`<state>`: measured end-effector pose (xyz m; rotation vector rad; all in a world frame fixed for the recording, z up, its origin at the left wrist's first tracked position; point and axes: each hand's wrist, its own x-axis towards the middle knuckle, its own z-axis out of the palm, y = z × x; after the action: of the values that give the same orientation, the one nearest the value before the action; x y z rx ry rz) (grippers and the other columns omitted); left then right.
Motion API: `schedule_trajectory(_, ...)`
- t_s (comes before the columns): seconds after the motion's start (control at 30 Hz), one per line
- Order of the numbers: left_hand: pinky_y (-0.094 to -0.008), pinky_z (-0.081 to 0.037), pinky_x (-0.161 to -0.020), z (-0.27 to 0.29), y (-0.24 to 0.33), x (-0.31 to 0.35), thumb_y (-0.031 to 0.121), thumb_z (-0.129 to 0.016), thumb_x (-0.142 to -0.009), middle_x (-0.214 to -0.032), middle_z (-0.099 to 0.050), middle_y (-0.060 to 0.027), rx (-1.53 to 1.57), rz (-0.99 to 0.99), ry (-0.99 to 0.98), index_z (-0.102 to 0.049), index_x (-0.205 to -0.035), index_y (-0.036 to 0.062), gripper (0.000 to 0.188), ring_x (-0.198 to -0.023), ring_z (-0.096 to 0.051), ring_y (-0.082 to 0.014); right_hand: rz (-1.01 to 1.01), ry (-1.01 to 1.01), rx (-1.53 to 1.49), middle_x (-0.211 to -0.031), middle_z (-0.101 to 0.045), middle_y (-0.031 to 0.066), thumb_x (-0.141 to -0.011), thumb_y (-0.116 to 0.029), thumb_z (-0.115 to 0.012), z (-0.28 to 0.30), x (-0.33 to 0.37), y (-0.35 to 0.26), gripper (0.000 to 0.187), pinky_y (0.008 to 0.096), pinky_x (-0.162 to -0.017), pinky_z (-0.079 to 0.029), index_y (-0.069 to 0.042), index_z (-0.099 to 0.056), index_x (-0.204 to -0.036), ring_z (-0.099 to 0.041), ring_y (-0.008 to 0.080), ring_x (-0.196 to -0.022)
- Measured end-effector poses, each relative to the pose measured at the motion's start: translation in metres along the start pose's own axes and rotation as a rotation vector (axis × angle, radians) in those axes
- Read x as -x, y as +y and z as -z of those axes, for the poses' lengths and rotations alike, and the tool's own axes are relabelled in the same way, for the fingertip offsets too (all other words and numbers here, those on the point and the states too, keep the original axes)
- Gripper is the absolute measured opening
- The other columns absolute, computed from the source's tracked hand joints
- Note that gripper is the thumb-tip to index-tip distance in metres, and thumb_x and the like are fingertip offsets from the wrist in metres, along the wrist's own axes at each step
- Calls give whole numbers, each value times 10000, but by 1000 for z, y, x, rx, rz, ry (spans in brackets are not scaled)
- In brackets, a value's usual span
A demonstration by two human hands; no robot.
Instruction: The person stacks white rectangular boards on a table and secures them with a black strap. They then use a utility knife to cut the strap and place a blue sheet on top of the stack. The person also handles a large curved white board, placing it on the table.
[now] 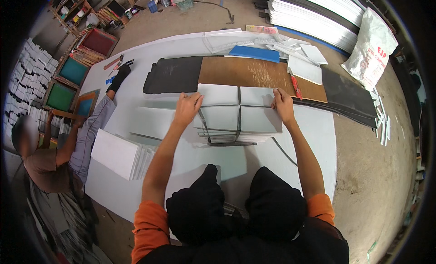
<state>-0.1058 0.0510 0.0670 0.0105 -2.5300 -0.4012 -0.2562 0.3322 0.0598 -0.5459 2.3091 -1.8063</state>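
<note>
Between my hands stands a bundle of white sheets (221,116), cut to one size and crossed by a dark strap (239,110). My left hand (186,110) is closed at the bundle's far left corner, fingers curled against its edge. At the opposite far corner, my right hand (284,107) is closed with thumb and fingers on the edge. The sheet edges face me, and a strip of the strap hangs at the near left. A thin dark strap end (285,151) curves over the white surface to the right of the bundle.
Behind the bundle lie a black sheet (175,75), a brown board (254,73), a red cutter (296,87) and a blue slab (254,53). More white sheets (116,152) lie left. A co-worker (50,166) sits at far left, leg stretched over the surface. A white sack (370,50) stands right.
</note>
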Motion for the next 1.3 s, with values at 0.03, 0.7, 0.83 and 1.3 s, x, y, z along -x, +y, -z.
schedule_trajectory(0.03, -338, -314, -580, -6, 4, 7, 178, -504, -815, -560, -453, -138, 12, 105, -13, -423, -659, 24, 234, -516, -363, -286, 27, 31, 70, -485, -464, 77, -862, -209, -437, -2, 6, 2, 273, 286, -493, -409, 32, -494, -745, -474, 160, -454)
schedule_trajectory(0.7, -401, -355, -548, -5, 49, 26, 55, -592, -724, -604, -456, -176, 176, 674, 190, -372, -753, -13, 232, -555, -447, -339, 134, 329, 290, -641, -518, 198, -860, -219, -418, 14, 34, 24, 262, 352, -542, -393, 10, -496, -761, -485, 336, -557)
schedule_trajectory(0.83, -407, -362, -551, -3, 50, 32, 62, -585, -728, -614, -476, -182, 138, 677, 175, -380, -751, -12, 220, -585, -473, -349, 98, 313, 280, -622, -505, 199, -858, -221, -425, 11, 34, 23, 270, 357, -520, -383, 13, -478, -735, -472, 321, -527)
schedule_trajectory(1.3, -331, -410, -894, 28, 9, -7, 185, -498, -843, -772, -485, -20, 1581, 972, 379, -375, -687, 92, 219, -712, -488, -120, 18, 120, 469, -721, -570, 208, -825, -301, -491, 48, 9, 4, 350, 336, -600, -415, 34, -560, -897, -568, 280, -652)
